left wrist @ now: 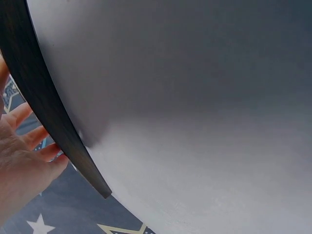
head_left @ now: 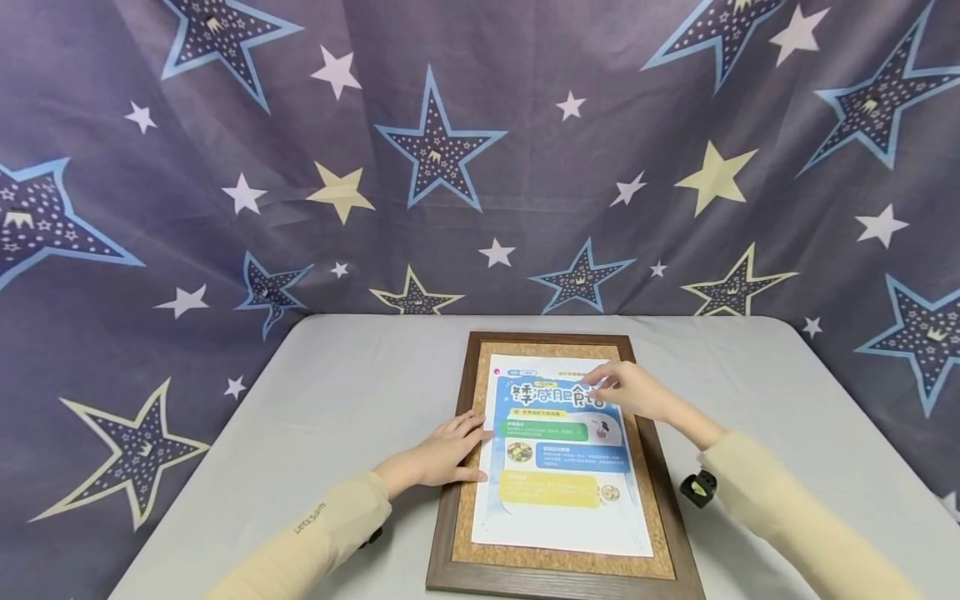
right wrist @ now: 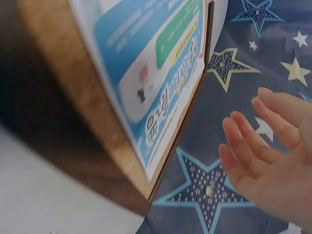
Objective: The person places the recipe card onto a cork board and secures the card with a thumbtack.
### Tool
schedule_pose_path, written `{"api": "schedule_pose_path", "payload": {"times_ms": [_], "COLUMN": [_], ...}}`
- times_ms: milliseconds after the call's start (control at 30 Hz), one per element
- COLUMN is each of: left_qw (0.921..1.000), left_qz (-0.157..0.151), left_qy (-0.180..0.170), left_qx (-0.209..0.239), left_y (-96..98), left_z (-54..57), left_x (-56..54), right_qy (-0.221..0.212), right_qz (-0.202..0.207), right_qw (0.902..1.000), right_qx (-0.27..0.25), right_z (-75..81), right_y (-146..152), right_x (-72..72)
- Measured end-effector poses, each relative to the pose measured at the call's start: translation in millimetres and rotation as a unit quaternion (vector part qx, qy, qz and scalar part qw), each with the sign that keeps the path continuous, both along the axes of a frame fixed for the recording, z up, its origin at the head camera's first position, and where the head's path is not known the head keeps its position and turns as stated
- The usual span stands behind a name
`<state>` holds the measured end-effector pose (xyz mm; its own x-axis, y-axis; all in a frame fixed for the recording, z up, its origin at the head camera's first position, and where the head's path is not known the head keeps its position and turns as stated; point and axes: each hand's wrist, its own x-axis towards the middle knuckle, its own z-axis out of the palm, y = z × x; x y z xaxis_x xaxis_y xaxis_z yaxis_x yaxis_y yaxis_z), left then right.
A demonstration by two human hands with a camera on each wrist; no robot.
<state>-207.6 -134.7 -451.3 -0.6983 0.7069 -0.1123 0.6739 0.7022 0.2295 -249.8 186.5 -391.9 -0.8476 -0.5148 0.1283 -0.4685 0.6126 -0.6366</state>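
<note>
A printed poster (head_left: 562, 521) with blue, green and yellow text panels lies on a cork board (head_left: 660, 546) in a dark brown wooden frame (head_left: 487, 575). One pink pin (head_left: 497, 372) sits at the poster's upper left corner. My left hand (head_left: 442, 454) lies across the frame's left side, its fingertips on the poster's left edge. In the left wrist view, the fingers of that hand (left wrist: 29, 161) are partly hidden by the frame's side. Over the poster's upper right part hovers my right hand (head_left: 626, 388). The right wrist view shows its fingers loosely bent, with nothing between them.
The board lies on a table with a light grey cover (head_left: 360, 375). A dark curtain (head_left: 465, 233) printed with stars hangs behind and beside the table. A black device (head_left: 699, 488) is strapped at the right wrist.
</note>
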Motion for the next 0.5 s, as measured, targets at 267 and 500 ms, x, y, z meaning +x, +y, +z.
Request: {"api": "schedule_pose_path", "payload": {"times_ms": [267,500], "left_qw": [1.0000,1.0000], "left_qz": [-0.001,-0.001], "left_qy": [0.003,0.002], "left_qx": [0.008,0.007], "left_y": [0.7,0.5], "left_z": [1.2,1.8], "left_x": [0.3,1.1], "right_qy": [0.005,0.005], "right_qz": [0.005,-0.012], "right_qw": [1.0000,0.9999], "right_qx": [-0.004,-0.001], "right_z": [-3.5,-11.2], "right_y": [36.0,62.6], "right_x": [13.4,22.9]}}
